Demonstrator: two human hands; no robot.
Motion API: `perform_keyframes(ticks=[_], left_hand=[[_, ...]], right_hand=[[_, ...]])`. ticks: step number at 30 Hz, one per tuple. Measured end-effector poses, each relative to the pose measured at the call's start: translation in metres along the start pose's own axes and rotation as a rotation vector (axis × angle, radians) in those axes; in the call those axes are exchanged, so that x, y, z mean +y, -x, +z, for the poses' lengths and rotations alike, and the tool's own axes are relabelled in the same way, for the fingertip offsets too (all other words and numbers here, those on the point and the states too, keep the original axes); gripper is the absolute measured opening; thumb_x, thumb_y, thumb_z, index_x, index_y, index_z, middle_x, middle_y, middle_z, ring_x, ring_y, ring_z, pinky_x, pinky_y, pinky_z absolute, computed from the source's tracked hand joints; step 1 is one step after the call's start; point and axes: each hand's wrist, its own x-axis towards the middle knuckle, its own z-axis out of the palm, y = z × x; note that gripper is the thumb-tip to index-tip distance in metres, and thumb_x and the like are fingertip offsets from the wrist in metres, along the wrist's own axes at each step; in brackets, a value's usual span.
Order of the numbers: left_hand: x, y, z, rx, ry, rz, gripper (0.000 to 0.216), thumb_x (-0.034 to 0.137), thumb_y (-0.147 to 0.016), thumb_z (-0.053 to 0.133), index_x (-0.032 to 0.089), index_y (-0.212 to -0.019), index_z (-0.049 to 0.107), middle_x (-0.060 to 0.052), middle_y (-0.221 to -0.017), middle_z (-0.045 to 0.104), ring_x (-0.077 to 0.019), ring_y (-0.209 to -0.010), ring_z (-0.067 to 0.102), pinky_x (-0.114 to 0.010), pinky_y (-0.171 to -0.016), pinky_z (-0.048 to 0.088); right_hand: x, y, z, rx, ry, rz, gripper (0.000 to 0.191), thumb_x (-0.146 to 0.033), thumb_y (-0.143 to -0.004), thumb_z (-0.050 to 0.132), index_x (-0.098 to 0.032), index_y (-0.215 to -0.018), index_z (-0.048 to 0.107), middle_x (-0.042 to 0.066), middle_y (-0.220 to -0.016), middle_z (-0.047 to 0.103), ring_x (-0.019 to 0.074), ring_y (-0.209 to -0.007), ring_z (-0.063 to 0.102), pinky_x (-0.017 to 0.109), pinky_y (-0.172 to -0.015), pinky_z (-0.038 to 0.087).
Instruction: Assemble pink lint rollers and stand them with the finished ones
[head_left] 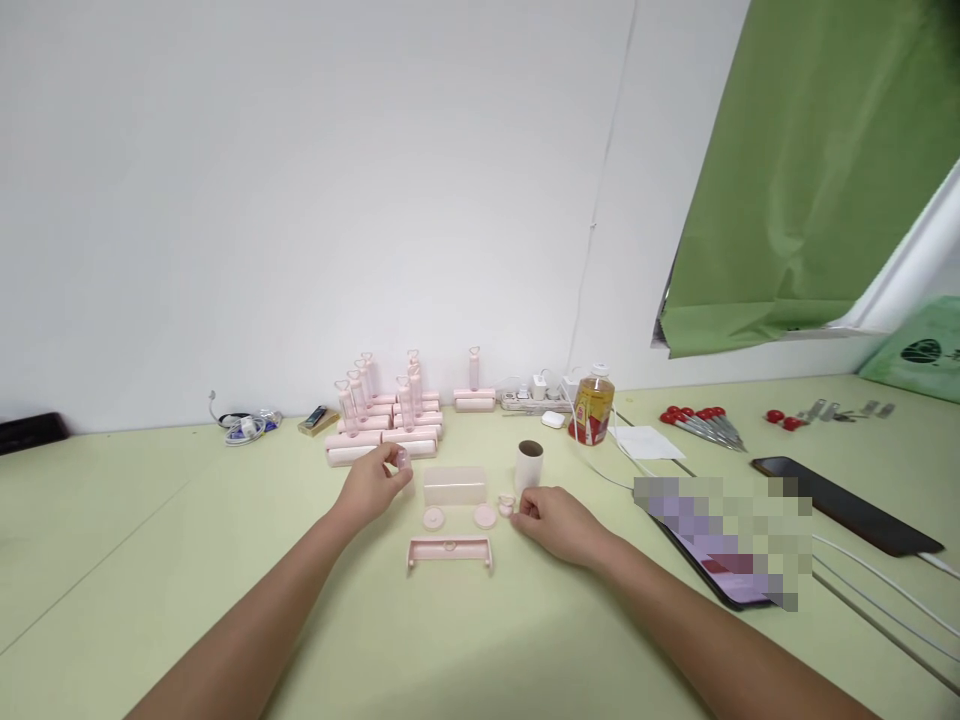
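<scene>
Between the thumb and fingers of my left hand is a small clear pinkish tube. My right hand has its fingers curled, and the fingertips pinch at the edge of a small pink cap with a loop. A translucent pale pink cover lies between the hands. Below it sit two round pink end discs, one on the left and one on the right. Nearest me is a pink open frame with short side arms. Behind my right hand stands a white paper roll with a brown core.
Several pink roller units with upright handles stand by the wall. Right of them are a power strip, a drink bottle, red-ended metal tools and a partly blurred phone. White cables cross the right side.
</scene>
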Motion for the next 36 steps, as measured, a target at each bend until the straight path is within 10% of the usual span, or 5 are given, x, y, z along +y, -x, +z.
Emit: perform_keyframes(ticks=[9,26,32,36], left_hand=[[-0.006,0.012,0.008,0.021,0.012,-0.104,0.054,0.043,-0.069,0.063,0.019,-0.117,0.051,-0.004,-0.101,0.062,-0.0129,-0.059,0.055,-0.029,-0.061,0.044],[-0.028,0.000,0.017,0.277,0.266,-0.208,0.027,0.032,-0.075,0.051,0.016,-0.093,0.062,0.000,-0.070,0.060,-0.0151,-0.057,0.054,-0.028,-0.058,0.044],[0.033,-0.050,-0.026,0.478,0.131,-0.002,0.031,0.031,-0.078,0.053,0.017,-0.103,0.065,-0.004,-0.088,0.066,-0.0166,-0.074,0.058,-0.030,-0.074,0.047],[0.101,-0.100,-0.017,0.265,-0.109,0.311,0.034,0.027,-0.088,0.044,0.022,-0.116,0.062,-0.004,-0.105,0.067,-0.0164,-0.080,0.061,-0.030,-0.082,0.048]], right_hand=[[0.007,0.003,-0.015,-0.143,-0.068,-0.023,0.017,-0.033,-0.077,0.061,-0.018,-0.070,0.057,0.001,-0.072,0.062,0.0141,-0.064,0.053,0.024,-0.054,0.032],[0.004,0.005,-0.016,-0.217,0.147,-0.101,0.030,-0.034,-0.081,0.057,-0.018,-0.059,0.044,-0.002,-0.060,0.051,0.0114,-0.055,0.041,0.025,-0.052,0.022],[0.002,0.003,-0.014,-0.197,0.174,-0.090,0.030,-0.035,-0.081,0.057,-0.018,-0.059,0.046,-0.002,-0.060,0.051,0.0112,-0.055,0.041,0.025,-0.051,0.021],[-0.003,0.003,-0.014,-0.190,0.190,-0.085,0.029,-0.035,-0.082,0.057,-0.018,-0.060,0.050,-0.001,-0.060,0.052,0.0112,-0.055,0.042,0.026,-0.051,0.020]])
